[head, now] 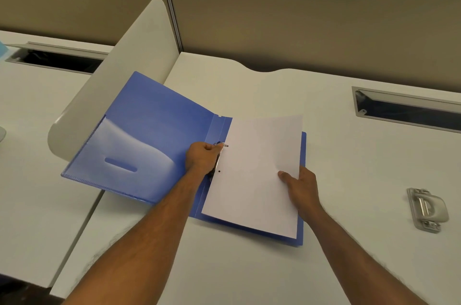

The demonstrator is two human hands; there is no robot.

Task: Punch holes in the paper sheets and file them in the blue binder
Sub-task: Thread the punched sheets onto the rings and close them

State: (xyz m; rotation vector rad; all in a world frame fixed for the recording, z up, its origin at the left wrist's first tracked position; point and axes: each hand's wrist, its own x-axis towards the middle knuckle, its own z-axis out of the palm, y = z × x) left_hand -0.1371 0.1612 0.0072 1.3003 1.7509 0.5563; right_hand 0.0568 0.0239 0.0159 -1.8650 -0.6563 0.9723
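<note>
The blue binder [139,135] lies open on the white desk, its left cover with a clear pocket spread toward the divider. White paper sheets [254,175] rest on the binder's right half, with one punched hole visible near their left edge. My left hand [202,158] is closed on the metal ring clip [224,145] at the spine, and it hides most of the mechanism. My right hand [299,190] grips the right edge of the sheets, thumb on top.
A grey hole punch [426,210] sits on the desk to the right. A curved white divider [119,80] stands behind the binder's left cover. Cable slots [409,110] open in the desk at the back right and back left. Tan partition walls run along the rear.
</note>
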